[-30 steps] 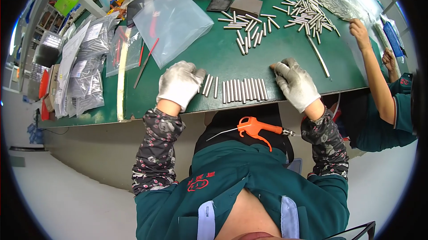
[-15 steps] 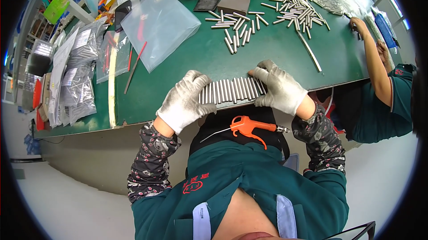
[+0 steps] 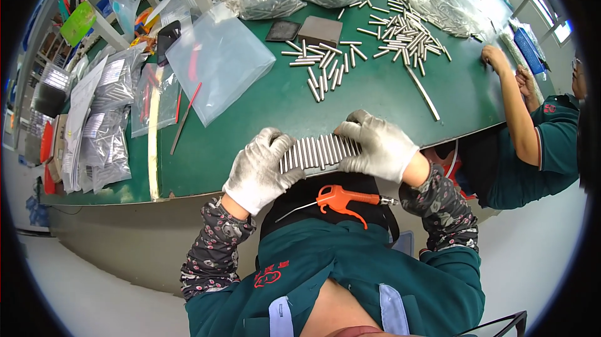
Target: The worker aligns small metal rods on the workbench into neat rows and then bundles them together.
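A side-by-side row of short steel pins (image 3: pixel 320 151) spans the gap between my two gloved hands at the table's near edge. My left hand (image 3: pixel 258 169) presses its fingers and thumb around the row's left end. At the right end, my right hand (image 3: pixel 380 147) is closed the same way. Both gloves are whitish and soiled. Below the table edge, an orange air blow gun (image 3: pixel 344 197) lies across my lap. Farther in, loose pins (image 3: pixel 325 64) are scattered on the green table (image 3: pixel 231 149), with a bigger heap of pins (image 3: pixel 410 39) to their right.
A grey block (image 3: pixel 320 31) and a dark flat pad (image 3: pixel 283 31) sit behind the loose pins. A metal strip (image 3: pixel 424 93) lies to the right. Clear bags (image 3: pixel 219 64) and a thin red-handled tool (image 3: pixel 186 118) are left. A co-worker's arm (image 3: pixel 521 111) rests at the right.
The view has tilted, so the table's things appear lower. My hands have drawn slightly closer together, and the row between them looks more tightly packed.
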The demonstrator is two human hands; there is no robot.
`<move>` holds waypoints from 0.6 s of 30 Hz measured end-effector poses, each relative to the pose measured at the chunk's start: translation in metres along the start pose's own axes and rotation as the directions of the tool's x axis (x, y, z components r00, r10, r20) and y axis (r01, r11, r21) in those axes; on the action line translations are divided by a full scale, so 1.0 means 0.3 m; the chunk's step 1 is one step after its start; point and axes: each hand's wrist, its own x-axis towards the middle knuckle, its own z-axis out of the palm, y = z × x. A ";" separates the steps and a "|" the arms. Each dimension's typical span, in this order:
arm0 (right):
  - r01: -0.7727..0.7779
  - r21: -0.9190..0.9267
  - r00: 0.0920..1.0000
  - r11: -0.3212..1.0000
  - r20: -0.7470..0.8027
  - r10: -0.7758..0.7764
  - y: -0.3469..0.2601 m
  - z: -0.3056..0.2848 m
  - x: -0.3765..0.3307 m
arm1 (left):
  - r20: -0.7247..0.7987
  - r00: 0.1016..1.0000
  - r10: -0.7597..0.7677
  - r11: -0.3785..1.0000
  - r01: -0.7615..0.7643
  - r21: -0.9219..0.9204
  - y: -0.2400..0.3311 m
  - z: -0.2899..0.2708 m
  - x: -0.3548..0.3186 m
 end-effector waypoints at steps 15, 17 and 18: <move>-0.385 -0.134 0.896 0.913 -0.293 0.335 0.102 -0.019 0.324 | -0.116 0.989 -0.095 0.961 0.061 -0.268 -0.024 0.012 -0.002; -0.403 -0.167 0.882 0.900 -0.333 0.334 0.095 -0.002 0.337 | -0.161 0.985 -0.057 0.970 0.017 -0.241 -0.024 0.013 -0.003; -0.421 -0.203 0.865 0.884 -0.381 0.325 0.093 0.006 0.335 | -0.158 0.986 -0.059 0.969 0.019 -0.245 -0.024 0.016 -0.006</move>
